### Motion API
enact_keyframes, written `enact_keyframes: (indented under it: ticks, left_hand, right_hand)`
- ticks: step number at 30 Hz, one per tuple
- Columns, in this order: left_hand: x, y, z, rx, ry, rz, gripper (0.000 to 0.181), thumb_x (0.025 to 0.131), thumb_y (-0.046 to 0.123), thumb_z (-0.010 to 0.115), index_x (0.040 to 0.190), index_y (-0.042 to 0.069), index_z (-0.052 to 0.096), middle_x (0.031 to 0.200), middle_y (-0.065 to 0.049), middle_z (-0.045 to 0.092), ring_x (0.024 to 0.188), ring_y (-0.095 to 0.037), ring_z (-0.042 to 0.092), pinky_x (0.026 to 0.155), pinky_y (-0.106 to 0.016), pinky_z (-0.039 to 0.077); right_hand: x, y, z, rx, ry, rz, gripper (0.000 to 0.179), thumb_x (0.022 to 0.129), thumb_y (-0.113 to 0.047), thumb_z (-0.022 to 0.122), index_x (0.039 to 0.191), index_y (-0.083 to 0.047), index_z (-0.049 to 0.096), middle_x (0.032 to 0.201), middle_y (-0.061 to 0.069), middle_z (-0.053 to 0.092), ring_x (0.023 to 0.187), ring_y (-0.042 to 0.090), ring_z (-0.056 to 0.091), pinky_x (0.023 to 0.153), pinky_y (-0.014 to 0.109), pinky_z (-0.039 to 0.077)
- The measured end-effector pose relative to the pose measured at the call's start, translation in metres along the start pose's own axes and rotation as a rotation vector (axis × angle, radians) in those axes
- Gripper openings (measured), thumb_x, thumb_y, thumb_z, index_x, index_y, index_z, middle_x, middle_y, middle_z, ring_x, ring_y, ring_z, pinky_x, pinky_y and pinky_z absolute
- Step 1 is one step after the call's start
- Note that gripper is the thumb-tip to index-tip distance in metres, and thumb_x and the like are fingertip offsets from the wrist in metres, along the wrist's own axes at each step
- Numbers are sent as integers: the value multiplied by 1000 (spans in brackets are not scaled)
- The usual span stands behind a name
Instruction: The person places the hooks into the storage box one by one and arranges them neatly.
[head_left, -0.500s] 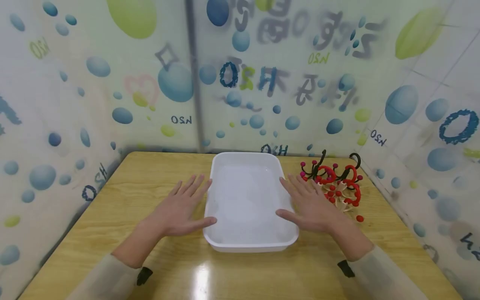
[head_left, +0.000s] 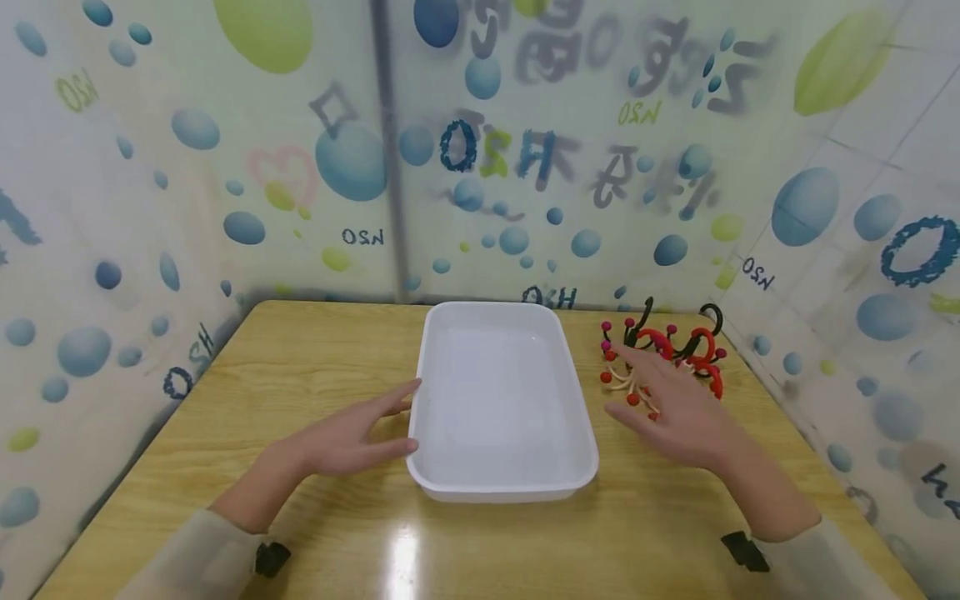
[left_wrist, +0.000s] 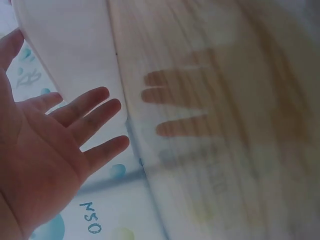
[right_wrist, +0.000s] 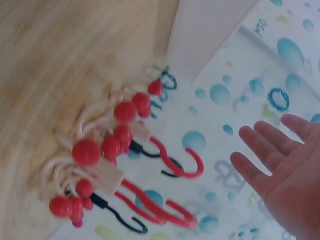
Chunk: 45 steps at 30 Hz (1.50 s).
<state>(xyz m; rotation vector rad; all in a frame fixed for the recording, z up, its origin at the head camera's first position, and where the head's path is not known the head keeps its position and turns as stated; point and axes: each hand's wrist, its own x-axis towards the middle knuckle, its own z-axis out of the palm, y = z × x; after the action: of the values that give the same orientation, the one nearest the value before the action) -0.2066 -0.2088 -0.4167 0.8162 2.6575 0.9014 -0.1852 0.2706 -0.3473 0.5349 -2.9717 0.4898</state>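
A white rectangular tray (head_left: 498,400) sits in the middle of the wooden table, with nothing in it. At its left rim is my left hand (head_left: 337,442), its fingers extended and its thumb near the edge; whether they touch it I cannot tell. My right hand (head_left: 686,417) hovers over a cluster of hook-handled pronged things (right_wrist: 107,175) to the tray's right. These have curved prongs tipped with red or magenta balls, with beige or black bodies and red or black hooks. In the right wrist view my right hand (right_wrist: 292,170) holds nothing and stands apart from them.
The light wood tabletop (head_left: 337,342) meets a back wall (head_left: 300,208) with painted bubbles and lettering. Similar side walls stand close on the left and right. Light glares off the table's front.
My right hand has moved right, from the tray's right rim to above the pronged things. The left hand has turned more sideways and shifted slightly outward at the left rim.
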Motion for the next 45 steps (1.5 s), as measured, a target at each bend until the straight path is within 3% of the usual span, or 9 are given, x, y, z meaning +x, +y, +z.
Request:
enact_keyframes:
  ticks: [4,10,14,18,22,26,32,42,45]
  left_hand:
    - [0,-2,-1,-12,-28,-38,89,107,63,61,178,33,15,163,-19,58,153,-46,51,121,-74,40]
    - [0,-1,-2,-43,-81,-112,90,107,64,60,177,37,11,156,-14,64,154,-44,51,125,-73,36]
    - [0,-1,-1,-49,-87,-116,90,107,64,61,177,37,11,156,-14,65,153,-44,51,125,-72,37]
    - [0,-2,-1,-59,-90,-118,91,107,63,61,177,35,11,159,-13,62,155,-44,50,125,-72,36]
    - [0,-2,0,-64,-87,-116,91,107,63,62,177,35,11,160,-13,62,155,-44,50,125,-71,37]
    - [0,-2,0,-54,-85,-121,91,107,63,61,177,36,11,156,-13,65,153,-44,52,124,-71,38]
    - [1,-2,0,-52,-87,-129,91,106,64,62,177,36,12,156,-13,66,153,-44,53,124,-72,38]
    - [1,-2,0,-75,-90,-130,91,106,63,63,177,36,13,156,-12,66,153,-43,52,125,-71,37]
    - [1,-2,-1,-72,-89,-123,91,106,63,63,177,35,13,155,-13,66,153,-43,53,125,-71,38]
  right_hand:
    - [-8,18,-19,62,58,25,77,111,-53,60,171,-12,36,169,24,45,151,53,46,115,81,40]
    - [-18,65,-38,85,212,69,55,114,-35,61,156,0,54,149,30,58,118,50,66,93,71,57]
    - [-21,94,-40,80,193,146,53,114,-36,61,150,4,58,141,33,62,108,49,71,79,56,63]
    - [-23,111,-34,91,102,256,59,113,-47,62,146,1,62,121,24,76,98,35,73,66,35,57]
    - [-26,116,-25,90,82,311,57,110,-51,65,136,0,70,102,11,80,89,21,67,61,29,52]
    - [-26,114,-19,87,131,307,47,110,-44,69,125,0,75,96,9,79,84,19,63,60,28,50]
    - [-26,109,-16,76,210,280,34,109,-32,71,122,-1,78,96,11,81,84,17,65,58,26,50]
    - [-29,93,-28,74,330,203,25,107,-23,75,118,-2,80,94,13,82,73,-11,55,56,22,52]
    - [-29,85,-32,81,355,173,22,106,-20,76,117,-2,80,96,15,82,72,-13,55,57,19,52]
